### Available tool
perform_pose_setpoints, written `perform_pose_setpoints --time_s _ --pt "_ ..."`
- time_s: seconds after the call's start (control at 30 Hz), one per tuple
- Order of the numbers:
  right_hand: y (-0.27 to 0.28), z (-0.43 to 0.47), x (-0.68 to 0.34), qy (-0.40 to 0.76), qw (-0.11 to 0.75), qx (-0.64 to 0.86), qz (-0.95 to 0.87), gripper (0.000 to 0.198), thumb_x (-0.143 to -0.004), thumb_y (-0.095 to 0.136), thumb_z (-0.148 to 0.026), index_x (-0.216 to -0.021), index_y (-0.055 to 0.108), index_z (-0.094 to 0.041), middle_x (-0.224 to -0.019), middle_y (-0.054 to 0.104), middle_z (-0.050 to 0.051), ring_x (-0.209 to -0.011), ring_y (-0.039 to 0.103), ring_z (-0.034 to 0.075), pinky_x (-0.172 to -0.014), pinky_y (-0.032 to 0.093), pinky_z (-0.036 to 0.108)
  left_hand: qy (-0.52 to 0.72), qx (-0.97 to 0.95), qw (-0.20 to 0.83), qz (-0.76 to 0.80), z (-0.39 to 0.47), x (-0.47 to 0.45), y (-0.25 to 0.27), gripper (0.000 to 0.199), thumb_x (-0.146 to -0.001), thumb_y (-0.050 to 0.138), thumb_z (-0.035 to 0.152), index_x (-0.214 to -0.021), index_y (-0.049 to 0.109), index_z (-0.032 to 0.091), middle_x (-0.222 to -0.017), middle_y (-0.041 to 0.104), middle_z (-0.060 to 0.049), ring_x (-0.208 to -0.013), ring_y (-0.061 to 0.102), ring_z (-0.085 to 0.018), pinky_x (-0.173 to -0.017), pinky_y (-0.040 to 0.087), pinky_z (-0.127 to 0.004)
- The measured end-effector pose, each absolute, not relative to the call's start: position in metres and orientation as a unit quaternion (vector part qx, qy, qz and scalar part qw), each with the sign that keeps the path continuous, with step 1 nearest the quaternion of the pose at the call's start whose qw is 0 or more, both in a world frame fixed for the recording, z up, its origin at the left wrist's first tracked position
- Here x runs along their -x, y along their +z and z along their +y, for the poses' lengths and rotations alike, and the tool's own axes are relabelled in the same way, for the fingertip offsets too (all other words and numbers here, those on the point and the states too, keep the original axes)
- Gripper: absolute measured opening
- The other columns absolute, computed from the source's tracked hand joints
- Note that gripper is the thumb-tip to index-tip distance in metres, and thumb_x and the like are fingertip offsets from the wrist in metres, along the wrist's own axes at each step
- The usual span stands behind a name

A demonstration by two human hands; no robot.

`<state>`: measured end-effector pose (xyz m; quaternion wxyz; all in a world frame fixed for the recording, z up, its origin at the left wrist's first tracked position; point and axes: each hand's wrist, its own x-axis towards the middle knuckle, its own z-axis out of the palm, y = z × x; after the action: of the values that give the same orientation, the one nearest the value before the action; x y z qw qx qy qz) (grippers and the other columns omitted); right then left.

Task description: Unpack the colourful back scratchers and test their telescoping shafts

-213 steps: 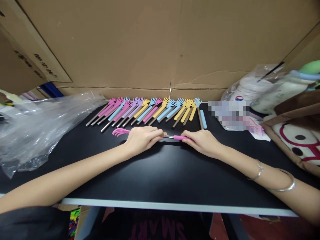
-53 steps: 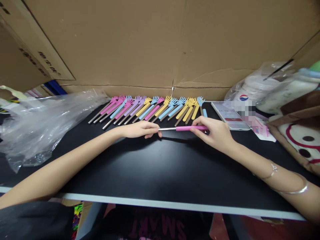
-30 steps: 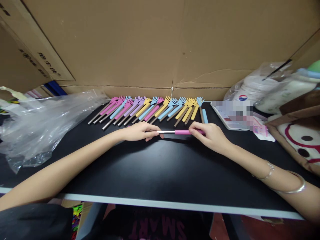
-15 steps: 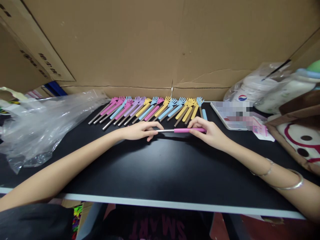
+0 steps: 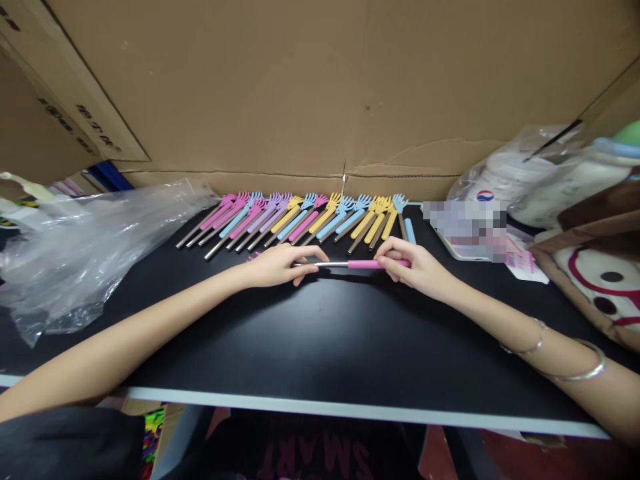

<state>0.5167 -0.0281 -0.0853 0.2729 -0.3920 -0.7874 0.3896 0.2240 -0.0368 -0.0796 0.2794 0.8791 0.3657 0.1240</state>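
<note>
A back scratcher (image 5: 363, 265) with a pink grip sleeve and a metal rod lies level between my two hands, near the middle of the table. My left hand (image 5: 280, 265) pinches the metal rod between thumb and fingers; a bit of the pink claw head shows behind it. The right end of the pink sleeve is in the closed fingers of my right hand (image 5: 407, 261). Beyond both hands, several back scratchers (image 5: 305, 220) in pink, blue, purple and yellow lie in a slanted row. A loose blue sleeve (image 5: 410, 231) rests at that row's right end.
Clear plastic bags (image 5: 95, 247) lie on the left of the black table (image 5: 320, 347). A phone (image 5: 465, 247) and a pink-and-white card (image 5: 525, 260) are at the right, by a bagged cup (image 5: 510, 177) and a brown bag (image 5: 595, 267). Cardboard (image 5: 300, 87) walls the back.
Both hands and the pink back scratcher have shifted slightly toward me. More of the rod and claw end now shows around my left hand.
</note>
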Motion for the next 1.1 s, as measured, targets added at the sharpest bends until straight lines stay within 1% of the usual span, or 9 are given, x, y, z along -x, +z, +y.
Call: perform_pose_setpoints --time_s 0.1,0.3,0.4,0.47,0.53,0.63,0.8,0.97,1.1 --pt "-0.087 -0.027 -0.518 0.350 0.277 0.395 -0.804 0.026 -0.087 0.054 -0.045 -0.084 0.050 -0.020 -0.053 0.046 -0.006 -0.049 0.044 0.009 -0.052 0.036 0.024 0.135 -0.885 0.231 0.381 -0.038 -0.225 -0.085 0.026 -0.096 0.044 0.035 -0.115 0.056 0.022 -0.055 0.057 0.008 -0.053 0.055 -0.009 -0.060 0.037 -0.018" --pt "-0.086 -0.029 -0.518 0.261 0.284 0.393 -0.835 0.019 -0.087 0.052 -0.037 -0.084 0.054 -0.019 -0.057 0.050 -0.004 -0.051 0.044 0.010 -0.053 0.035 0.024 0.132 -0.889 0.140 0.414 -0.044 -0.229 -0.088 0.027 -0.097 0.043 0.039 -0.115 0.057 0.024 -0.053 0.057 0.007 -0.053 0.058 -0.012 -0.058 0.036 -0.019" --pt "-0.086 -0.030 -0.518 0.220 0.290 0.390 -0.846 0.017 -0.087 0.051 -0.035 -0.086 0.055 -0.019 -0.063 0.055 -0.002 -0.055 0.048 0.011 -0.056 0.038 0.025 0.133 -0.891 0.077 0.426 -0.048 -0.232 -0.090 0.030 -0.098 0.039 0.041 -0.116 0.057 0.026 -0.074 0.069 0.002 -0.064 0.064 -0.014 -0.057 0.037 -0.020" --pt "-0.087 -0.029 -0.518 0.198 0.283 0.391 -0.853 0.017 -0.088 0.050 -0.036 -0.087 0.056 -0.019 -0.067 0.058 0.000 -0.057 0.051 0.011 -0.058 0.040 0.025 0.139 -0.890 0.040 0.433 -0.049 -0.233 -0.093 0.028 -0.098 0.039 0.040 -0.116 0.057 0.027 -0.089 0.073 0.001 -0.071 0.067 -0.015 -0.057 0.037 -0.020" --pt "-0.089 -0.028 -0.519 0.176 0.273 0.396 -0.859 0.020 -0.088 0.050 -0.038 -0.089 0.057 -0.019 -0.071 0.060 0.001 -0.058 0.053 0.012 -0.059 0.041 0.025 0.149 -0.887 -0.005 0.437 -0.051 -0.233 -0.097 0.026 -0.098 0.043 0.037 -0.116 0.057 0.027 -0.095 0.073 0.002 -0.074 0.068 -0.014 -0.056 0.036 -0.020" --pt "-0.092 -0.026 -0.521 0.144 0.258 0.405 -0.865 0.023 -0.089 0.050 -0.041 -0.091 0.058 -0.020 -0.077 0.064 0.002 -0.061 0.057 0.013 -0.060 0.042 0.026 0.170 -0.881 -0.095 0.431 -0.052 -0.233 -0.102 0.024 -0.096 0.048 0.033 -0.116 0.060 0.029 -0.091 0.073 0.002 -0.070 0.066 -0.012 -0.052 0.032 -0.019" --pt "-0.091 -0.028 -0.521 0.086 0.236 0.414 -0.875 0.020 -0.090 0.049 -0.040 -0.096 0.058 -0.023 -0.086 0.069 0.002 -0.069 0.063 0.015 -0.063 0.043 0.026 0.190 -0.869 -0.216 0.403 -0.052 -0.233 -0.101 0.026 -0.096 0.047 0.026 -0.114 0.064 0.031 -0.071 0.068 0.001 -0.060 0.058 -0.012 -0.047 0.025 -0.023" --pt "-0.087 -0.034 -0.518 0.050 0.225 0.412 -0.881 0.018 -0.092 0.046 -0.036 -0.098 0.058 -0.024 -0.086 0.071 0.001 -0.071 0.066 0.015 -0.061 0.042 0.025 0.188 -0.870 -0.220 0.400 -0.052 -0.233 -0.097 0.029 -0.097 0.043 0.024 -0.117 0.064 0.031 -0.071 0.065 -0.001 -0.068 0.056 -0.013 -0.049 0.025 -0.025" --pt "-0.088 -0.036 -0.516 0.020 0.232 0.417 -0.879 0.018 -0.089 0.050 -0.037 -0.097 0.059 -0.023 -0.087 0.072 0.000 -0.070 0.066 0.015 -0.062 0.041 0.025 0.195 -0.867 -0.229 0.398 -0.053 -0.234 -0.097 0.029 -0.098 0.042 0.029 -0.118 0.063 0.032 -0.074 0.063 -0.001 -0.064 0.054 -0.012 -0.048 0.022 -0.026"
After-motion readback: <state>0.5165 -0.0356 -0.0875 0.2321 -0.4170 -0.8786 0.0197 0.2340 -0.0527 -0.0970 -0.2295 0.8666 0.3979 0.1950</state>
